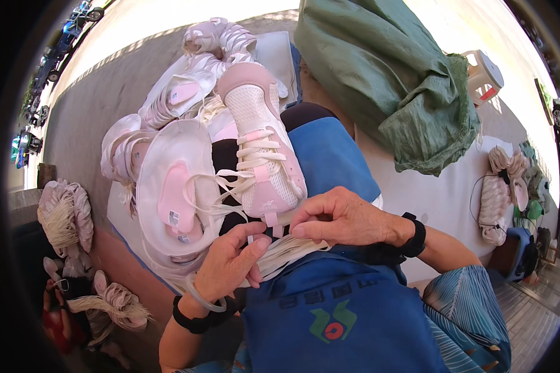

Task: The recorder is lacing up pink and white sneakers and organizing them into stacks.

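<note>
A pink and white shoe upper (259,133) lies over my lap, its heel end and pink pull tab towards me. Cream laces (260,149) cross its front, and loose ends trail off its left side. Just below the tab is my left hand (233,258), thumb and forefinger apart. My right hand (339,217) is closed in a pinch at the upper's near right edge; whatever is between the fingertips is too small to make out. A bundle of cream laces (286,258) lies across my lap under both hands.
Left of the upper are stacked white and pink shoe uppers (179,186), with more bundles (67,214) beyond. A green cloth (386,81) covers something at the back right, beside a white plastic stool (483,78). Further right sit tied uppers (496,193). A blue apron (342,311) covers me.
</note>
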A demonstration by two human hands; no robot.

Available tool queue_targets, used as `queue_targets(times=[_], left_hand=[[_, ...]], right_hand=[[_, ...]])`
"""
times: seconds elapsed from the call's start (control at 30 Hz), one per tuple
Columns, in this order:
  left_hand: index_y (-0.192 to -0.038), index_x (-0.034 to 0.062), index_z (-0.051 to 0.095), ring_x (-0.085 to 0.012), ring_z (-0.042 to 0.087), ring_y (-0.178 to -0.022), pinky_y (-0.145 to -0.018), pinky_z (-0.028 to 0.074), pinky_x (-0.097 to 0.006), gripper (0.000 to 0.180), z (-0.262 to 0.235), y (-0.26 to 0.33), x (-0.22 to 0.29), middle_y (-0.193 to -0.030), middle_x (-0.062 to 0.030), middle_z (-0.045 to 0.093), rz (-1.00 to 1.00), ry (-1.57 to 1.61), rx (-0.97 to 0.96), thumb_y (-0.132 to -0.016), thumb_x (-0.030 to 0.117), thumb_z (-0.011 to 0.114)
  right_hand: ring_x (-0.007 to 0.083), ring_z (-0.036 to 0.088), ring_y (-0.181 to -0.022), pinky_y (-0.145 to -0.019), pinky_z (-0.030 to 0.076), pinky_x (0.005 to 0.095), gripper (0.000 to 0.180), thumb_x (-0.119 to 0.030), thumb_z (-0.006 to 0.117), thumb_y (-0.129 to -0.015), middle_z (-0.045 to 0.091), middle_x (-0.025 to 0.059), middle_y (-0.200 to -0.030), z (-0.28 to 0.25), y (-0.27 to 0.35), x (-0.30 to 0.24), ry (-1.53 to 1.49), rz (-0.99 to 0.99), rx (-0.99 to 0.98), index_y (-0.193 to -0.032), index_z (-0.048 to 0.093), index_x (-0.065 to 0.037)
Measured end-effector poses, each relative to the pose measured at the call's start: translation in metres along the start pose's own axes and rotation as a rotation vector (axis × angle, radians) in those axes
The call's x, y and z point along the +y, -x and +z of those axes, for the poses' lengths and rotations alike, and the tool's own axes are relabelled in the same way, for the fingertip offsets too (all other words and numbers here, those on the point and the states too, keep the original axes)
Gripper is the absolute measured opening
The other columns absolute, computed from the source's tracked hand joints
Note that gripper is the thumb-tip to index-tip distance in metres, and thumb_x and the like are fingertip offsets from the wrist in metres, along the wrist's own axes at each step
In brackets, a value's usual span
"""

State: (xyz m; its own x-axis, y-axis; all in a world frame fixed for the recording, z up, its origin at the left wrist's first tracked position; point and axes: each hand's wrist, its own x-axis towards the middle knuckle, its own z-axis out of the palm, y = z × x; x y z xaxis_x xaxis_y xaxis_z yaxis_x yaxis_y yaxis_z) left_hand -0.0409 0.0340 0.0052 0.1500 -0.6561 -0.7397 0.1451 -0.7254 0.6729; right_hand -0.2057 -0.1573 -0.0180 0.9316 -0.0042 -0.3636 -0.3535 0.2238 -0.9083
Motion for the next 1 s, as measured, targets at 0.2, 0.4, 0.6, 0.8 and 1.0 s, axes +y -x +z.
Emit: queue_targets(times=[0.2, 0.4, 0.6, 0.8, 1.0], left_hand=[[-0.130, -0.0019, 0.048, -0.0146, 0.063, -0.087, -0.071, 0.055, -0.030, 0.045, 0.015, -0.019, -0.017, -0.120, -0.0125, 0.057, 0.077, 0.550, -0.109, -0.098, 0.027, 0.058], [-0.137, 0.0042, 0.043, -0.0200, 0.054, -0.116, -0.098, 0.046, -0.039, 0.048, 0.026, -0.042, -0.017, -0.127, -0.0099, 0.055, 0.228, 1.030, -0.106, -0.098, 0.029, 0.055], [-0.135, 0.0114, 0.046, -0.0217, 0.056, -0.115, -0.100, 0.044, -0.043, 0.048, 0.033, -0.058, 0.003, -0.128, -0.0043, 0.057, 0.279, 1.257, -0.105, -0.098, 0.040, 0.052], [-0.128, 0.0161, 0.053, -0.0145, 0.058, -0.109, -0.090, 0.047, -0.034, 0.043, 0.038, -0.071, 0.009, -0.119, 0.0004, 0.061, 0.246, 1.241, -0.073, -0.095, 0.043, 0.058], [-0.123, 0.0162, 0.056, -0.0130, 0.059, -0.104, -0.086, 0.048, -0.033, 0.039, 0.041, -0.071, 0.014, -0.113, 0.0022, 0.063, 0.217, 1.224, -0.009, -0.094, 0.041, 0.061]], right_hand=[[0.0187, 0.056, -0.066, -0.060, 0.045, 0.0295, 0.008, -0.006, 0.067, -0.085, 0.056, 0.0081, -0.075, -0.003, -0.023, -0.014, 0.576, -0.520, 0.503, -0.091, 0.066, -0.001], [0.0305, 0.062, -0.069, -0.060, 0.050, 0.0389, 0.012, -0.014, 0.064, -0.086, 0.058, 0.0105, -0.083, 0.001, -0.037, -0.010, 0.766, -0.523, 0.604, -0.094, 0.066, -0.005], [0.0282, 0.061, -0.067, -0.056, 0.050, 0.0382, 0.012, -0.015, 0.065, -0.086, 0.055, 0.0088, -0.082, 0.004, -0.040, -0.009, 0.877, -0.542, 0.678, -0.094, 0.065, -0.006], [0.0270, 0.061, -0.066, -0.055, 0.050, 0.0371, 0.012, -0.014, 0.066, -0.085, 0.055, 0.0084, -0.082, 0.005, -0.040, -0.007, 0.902, -0.555, 0.674, -0.095, 0.065, -0.006], [0.0273, 0.060, -0.064, -0.053, 0.049, 0.0374, 0.011, -0.012, 0.066, -0.083, 0.055, 0.0082, -0.080, 0.001, -0.043, -0.007, 0.965, -0.598, 0.670, -0.092, 0.064, -0.007]])
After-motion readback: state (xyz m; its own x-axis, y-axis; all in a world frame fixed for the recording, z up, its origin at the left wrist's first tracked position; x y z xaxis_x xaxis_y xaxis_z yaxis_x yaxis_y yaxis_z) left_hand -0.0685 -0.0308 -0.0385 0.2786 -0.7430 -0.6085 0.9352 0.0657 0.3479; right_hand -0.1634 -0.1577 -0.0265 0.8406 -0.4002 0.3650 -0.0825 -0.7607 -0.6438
